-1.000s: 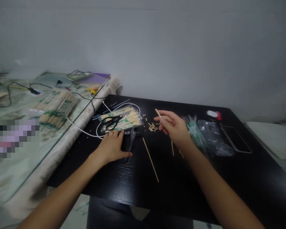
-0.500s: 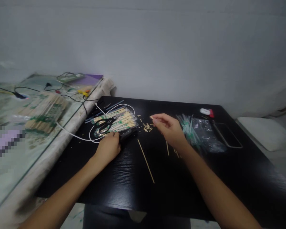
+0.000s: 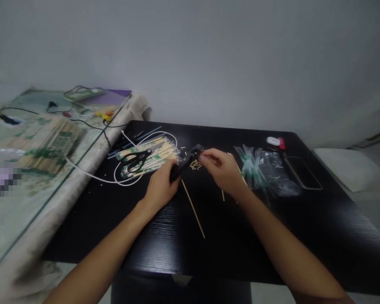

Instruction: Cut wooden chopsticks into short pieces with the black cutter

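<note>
My left hand (image 3: 161, 180) is wrapped round a black tool that looks like a glue gun (image 3: 184, 164). Its front end is raised and meets the fingertips of my right hand (image 3: 220, 166). The right fingers are pinched on a short piece of wooden stick, now mostly hidden. Beneath them lies a small pile of cut stick pieces (image 3: 194, 164) on the black table (image 3: 164, 236). One long thin wooden stick (image 3: 193, 209) lies nearer to me, and another stick (image 3: 223, 195) is partly under my right hand.
Black scissors (image 3: 136, 159) rest on wrapped chopsticks (image 3: 155, 150) at left, with a white cord (image 3: 91, 174) looping round. Empty wrappers (image 3: 253, 164), a phone (image 3: 303, 173) and a white-and-red item (image 3: 275, 142) lie right. A glass-topped table (image 3: 91, 156) with a chopstick bundle (image 3: 50, 143) adjoins left.
My left hand has lifted the glue gun up and to the right, bringing its front end to my right fingertips. My right hand stays about where it was, still pinched.
</note>
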Demonstrator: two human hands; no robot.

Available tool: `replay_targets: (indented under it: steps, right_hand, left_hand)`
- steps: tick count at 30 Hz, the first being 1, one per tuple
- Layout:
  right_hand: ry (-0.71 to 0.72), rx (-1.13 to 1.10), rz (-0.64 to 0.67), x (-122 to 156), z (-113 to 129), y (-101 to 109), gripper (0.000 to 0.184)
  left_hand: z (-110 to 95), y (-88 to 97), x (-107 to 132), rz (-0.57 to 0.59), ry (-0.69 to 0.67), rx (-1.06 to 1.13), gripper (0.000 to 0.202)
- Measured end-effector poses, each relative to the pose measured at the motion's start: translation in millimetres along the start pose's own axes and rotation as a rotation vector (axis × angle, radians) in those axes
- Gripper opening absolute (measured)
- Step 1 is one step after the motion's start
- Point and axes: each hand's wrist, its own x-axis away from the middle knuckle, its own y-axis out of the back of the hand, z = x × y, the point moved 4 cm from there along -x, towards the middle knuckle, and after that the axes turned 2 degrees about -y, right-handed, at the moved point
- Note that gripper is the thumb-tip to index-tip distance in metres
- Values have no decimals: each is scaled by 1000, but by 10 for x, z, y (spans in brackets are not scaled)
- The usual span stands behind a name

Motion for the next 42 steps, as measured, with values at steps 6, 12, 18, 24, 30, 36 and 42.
replay_targets:
  steps: [6, 12, 18, 24, 30, 36, 42]
  right_hand:
    - [18, 116, -16, 16, -5, -27, 16]
    - [39, 170, -3, 30, 5, -25, 17]
    - [26, 167, 0, 26, -33, -35, 17]
    - [20, 113, 9, 22, -50, -58, 21]
    - [27, 97, 3, 18, -80, -77, 15]
    - [40, 82, -9, 4, -144, -90, 16]
    - [51, 97, 25, 6, -114, -80, 13]
  left_hand:
    - [57, -56, 68, 32, -11, -6, 20]
    - [51, -88, 78, 22, -17, 29, 15]
    - [55, -93, 81, 31, 20, 22, 7]
    - [43, -98, 80, 30, 69, 41, 14]
    - [101, -110, 82, 52, 116, -13, 16]
    - [107, -114, 90, 77, 125, -101, 14]
    - [127, -140, 94, 69, 81, -72, 6]
